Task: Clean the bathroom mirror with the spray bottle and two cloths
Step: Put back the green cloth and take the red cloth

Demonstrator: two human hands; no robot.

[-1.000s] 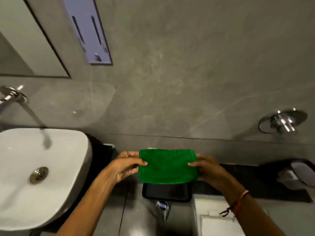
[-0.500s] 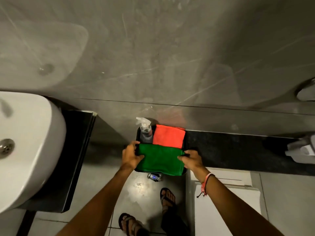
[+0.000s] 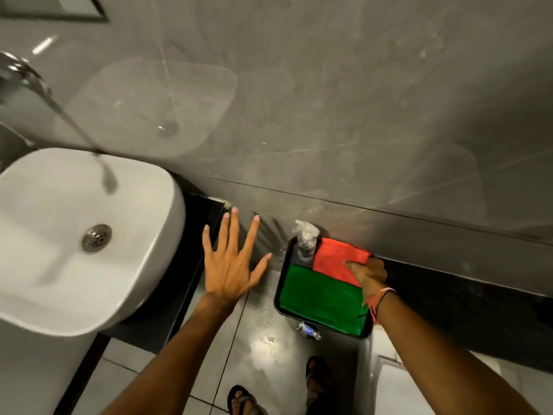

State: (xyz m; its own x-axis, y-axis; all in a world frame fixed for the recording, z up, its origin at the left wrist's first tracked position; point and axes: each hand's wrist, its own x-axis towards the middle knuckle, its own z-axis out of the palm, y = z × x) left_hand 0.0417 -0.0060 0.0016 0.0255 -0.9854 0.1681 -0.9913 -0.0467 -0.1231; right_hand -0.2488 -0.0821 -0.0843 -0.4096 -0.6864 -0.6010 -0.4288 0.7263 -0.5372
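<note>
Head view, looking steeply down: a black tray [image 3: 279, 283] sits right of centre in the lower half of the frame, against the foot of a grey wall [image 3: 329, 100]. Inside it a green cloth [image 3: 320, 295] lies folded flat across the near part, an orange cloth [image 3: 332, 259] lies folded in the far right corner, and a clear spray bottle [image 3: 305, 244] stands upright in the far left corner, just beside the orange cloth.

The right hand [image 3: 368, 274] rests on the right edge of the orange cloth with its fingers curled onto the fabric; whether they pinch it cannot be told. A red thread band [image 3: 378, 301] circles that wrist.

The left hand [image 3: 229, 265] hangs in the air left of the tray, fingers spread wide, holding nothing and clear of the tray.

At the left of the frame a white basin [image 3: 74, 235] sits on a dark counter [image 3: 191, 265], with a blurred tap [image 3: 27, 76] above it. A corner of the mirror [image 3: 54, 7] shows at the upper left. Sandalled feet [image 3: 242, 399] stand on the tiled floor at the bottom edge.
</note>
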